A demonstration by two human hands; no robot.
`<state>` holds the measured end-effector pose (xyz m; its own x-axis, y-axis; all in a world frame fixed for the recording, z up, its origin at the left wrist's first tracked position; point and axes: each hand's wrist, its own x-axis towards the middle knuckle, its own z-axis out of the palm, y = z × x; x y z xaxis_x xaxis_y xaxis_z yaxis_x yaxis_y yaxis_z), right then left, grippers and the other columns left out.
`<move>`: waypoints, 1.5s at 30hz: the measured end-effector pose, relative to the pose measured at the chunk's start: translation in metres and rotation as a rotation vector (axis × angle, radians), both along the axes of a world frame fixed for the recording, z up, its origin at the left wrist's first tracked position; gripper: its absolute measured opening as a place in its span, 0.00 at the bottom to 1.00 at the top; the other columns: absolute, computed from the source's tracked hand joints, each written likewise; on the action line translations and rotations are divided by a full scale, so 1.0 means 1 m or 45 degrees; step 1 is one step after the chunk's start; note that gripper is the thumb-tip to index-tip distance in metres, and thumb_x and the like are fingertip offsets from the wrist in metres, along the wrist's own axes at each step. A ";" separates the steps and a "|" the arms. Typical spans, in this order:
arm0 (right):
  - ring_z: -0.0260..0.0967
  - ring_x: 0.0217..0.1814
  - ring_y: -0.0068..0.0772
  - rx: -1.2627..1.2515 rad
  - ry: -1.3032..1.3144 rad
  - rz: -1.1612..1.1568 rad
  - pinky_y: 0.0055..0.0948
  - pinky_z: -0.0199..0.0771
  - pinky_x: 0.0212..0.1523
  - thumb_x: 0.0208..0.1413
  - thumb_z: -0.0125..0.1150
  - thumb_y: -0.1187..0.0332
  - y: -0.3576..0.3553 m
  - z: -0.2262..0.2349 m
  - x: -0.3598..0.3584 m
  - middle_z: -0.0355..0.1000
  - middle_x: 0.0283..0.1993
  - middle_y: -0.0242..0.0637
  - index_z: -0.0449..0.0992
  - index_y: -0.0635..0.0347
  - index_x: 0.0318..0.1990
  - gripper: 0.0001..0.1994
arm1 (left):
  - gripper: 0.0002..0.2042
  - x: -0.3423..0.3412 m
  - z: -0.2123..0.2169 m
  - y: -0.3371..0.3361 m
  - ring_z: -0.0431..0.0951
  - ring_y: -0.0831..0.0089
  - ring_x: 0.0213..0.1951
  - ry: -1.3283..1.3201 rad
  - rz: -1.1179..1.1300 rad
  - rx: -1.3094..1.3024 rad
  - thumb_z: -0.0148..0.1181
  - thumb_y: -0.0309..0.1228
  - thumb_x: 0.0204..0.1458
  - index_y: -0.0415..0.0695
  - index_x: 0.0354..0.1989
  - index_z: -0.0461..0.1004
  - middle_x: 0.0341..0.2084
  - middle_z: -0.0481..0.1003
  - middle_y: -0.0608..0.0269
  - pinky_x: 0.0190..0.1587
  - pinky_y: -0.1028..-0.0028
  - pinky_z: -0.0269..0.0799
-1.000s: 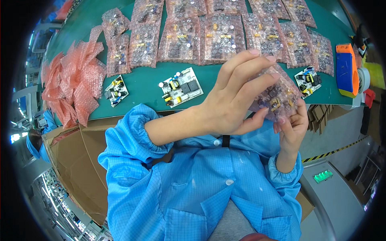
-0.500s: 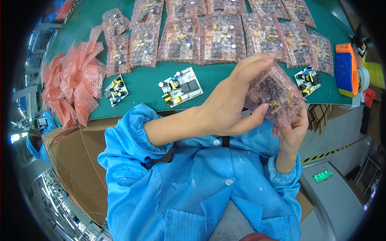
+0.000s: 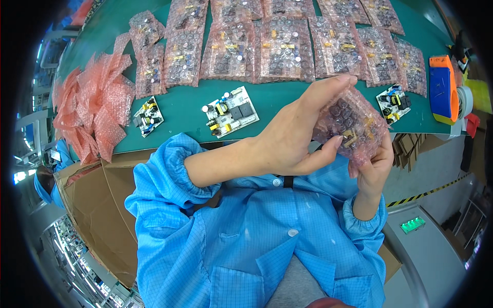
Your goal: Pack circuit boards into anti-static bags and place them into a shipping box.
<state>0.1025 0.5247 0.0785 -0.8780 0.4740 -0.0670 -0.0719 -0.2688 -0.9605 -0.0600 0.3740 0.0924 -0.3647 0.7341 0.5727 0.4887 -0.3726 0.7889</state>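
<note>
Both hands closed around bagged board (image 3: 352,123)

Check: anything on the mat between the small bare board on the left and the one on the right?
Head view: one larger bare circuit board lies between the left small board and the right small board; otherwise green mat.

- I'm at an electronics packing bench: green mat (image 3: 287,100), bare circuit boards (image 3: 230,111), rows of bubble-wrapped boards (image 3: 280,49).
- Cartons (image 3: 97,215) beside me, my blue smock (image 3: 241,241).
</note>
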 end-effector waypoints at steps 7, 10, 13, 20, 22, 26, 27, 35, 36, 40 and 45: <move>0.66 0.15 0.17 -0.109 0.021 0.015 0.15 0.64 0.10 0.50 0.74 0.64 -0.003 0.004 0.000 0.76 0.47 0.46 0.56 0.76 0.66 0.41 | 0.39 0.003 -0.003 -0.001 0.67 0.54 0.62 -0.326 -0.153 -0.005 0.52 0.25 0.60 0.37 0.72 0.32 0.64 0.59 0.36 0.64 0.60 0.63; 0.67 0.16 0.17 -0.128 0.020 0.022 0.15 0.64 0.09 0.50 0.73 0.67 -0.003 0.003 0.002 0.76 0.48 0.47 0.57 0.76 0.65 0.39 | 0.39 0.010 -0.001 -0.002 0.68 0.56 0.61 -0.554 -0.242 -0.024 0.53 0.31 0.62 0.37 0.73 0.33 0.62 0.62 0.39 0.63 0.61 0.64; 0.66 0.15 0.17 -0.159 0.034 0.034 0.15 0.63 0.08 0.50 0.72 0.69 0.001 0.001 0.006 0.75 0.49 0.48 0.58 0.76 0.65 0.38 | 0.36 0.010 0.014 -0.001 0.71 0.61 0.57 -0.871 -0.348 -0.018 0.51 0.42 0.65 0.39 0.72 0.40 0.56 0.68 0.45 0.62 0.63 0.64; 0.73 0.24 0.18 -0.228 0.042 0.042 0.14 0.71 0.19 0.44 0.75 0.72 0.001 0.005 0.006 0.76 0.51 0.48 0.64 0.76 0.61 0.36 | 0.44 0.006 0.017 -0.003 0.68 0.64 0.63 -1.281 -0.445 -0.316 0.27 0.66 0.62 0.35 0.70 0.52 0.62 0.66 0.50 0.65 0.64 0.62; 0.73 0.24 0.18 -0.213 0.034 -0.029 0.14 0.71 0.19 0.44 0.75 0.73 -0.004 0.004 0.004 0.76 0.51 0.48 0.64 0.76 0.61 0.36 | 0.41 0.003 0.013 -0.001 0.68 0.66 0.63 -1.430 -0.579 -0.293 0.26 0.62 0.65 0.34 0.68 0.57 0.62 0.67 0.51 0.65 0.66 0.63; 0.71 0.20 0.17 -0.159 0.081 -0.039 0.14 0.68 0.17 0.44 0.75 0.74 -0.003 -0.006 0.005 0.76 0.51 0.49 0.65 0.76 0.60 0.35 | 0.30 0.005 -0.001 -0.004 0.69 0.67 0.62 -1.428 -0.710 -0.366 0.35 0.48 0.69 0.35 0.68 0.57 0.62 0.67 0.52 0.65 0.68 0.63; 0.71 0.20 0.17 -0.160 0.082 -0.036 0.14 0.68 0.17 0.44 0.75 0.74 -0.003 -0.003 0.005 0.76 0.51 0.49 0.65 0.76 0.60 0.35 | 0.30 0.006 -0.005 -0.006 0.69 0.67 0.62 -1.427 -0.707 -0.366 0.35 0.48 0.69 0.35 0.68 0.57 0.62 0.67 0.52 0.65 0.68 0.63; 0.69 0.18 0.16 -0.295 0.094 0.150 0.14 0.66 0.15 0.44 0.74 0.75 -0.005 -0.004 0.005 0.75 0.52 0.50 0.65 0.76 0.60 0.34 | 0.27 0.010 -0.018 -0.011 0.71 0.73 0.56 -0.941 -0.534 -0.373 0.66 0.30 0.55 0.39 0.62 0.66 0.56 0.72 0.57 0.58 0.69 0.69; 0.69 0.18 0.16 -0.295 0.093 0.152 0.14 0.66 0.15 0.44 0.74 0.75 -0.005 -0.003 0.005 0.75 0.52 0.50 0.65 0.76 0.60 0.34 | 0.19 0.010 -0.009 -0.007 0.74 0.77 0.51 -0.910 -0.556 -0.284 0.62 0.27 0.59 0.39 0.59 0.71 0.50 0.77 0.61 0.55 0.73 0.71; 0.70 0.21 0.16 -0.287 0.107 0.127 0.14 0.68 0.18 0.44 0.74 0.75 -0.007 -0.005 0.005 0.74 0.53 0.50 0.65 0.76 0.60 0.34 | 0.19 0.010 -0.009 -0.005 0.74 0.77 0.50 -1.103 -0.580 -0.270 0.62 0.27 0.59 0.39 0.58 0.71 0.49 0.77 0.61 0.54 0.72 0.71; 0.71 0.23 0.16 -0.291 0.056 0.159 0.14 0.69 0.21 0.44 0.75 0.75 -0.007 -0.001 0.006 0.75 0.53 0.48 0.66 0.75 0.60 0.34 | 0.19 0.007 -0.006 -0.007 0.75 0.77 0.50 -1.001 -0.575 -0.388 0.63 0.27 0.57 0.39 0.57 0.72 0.49 0.78 0.60 0.54 0.72 0.71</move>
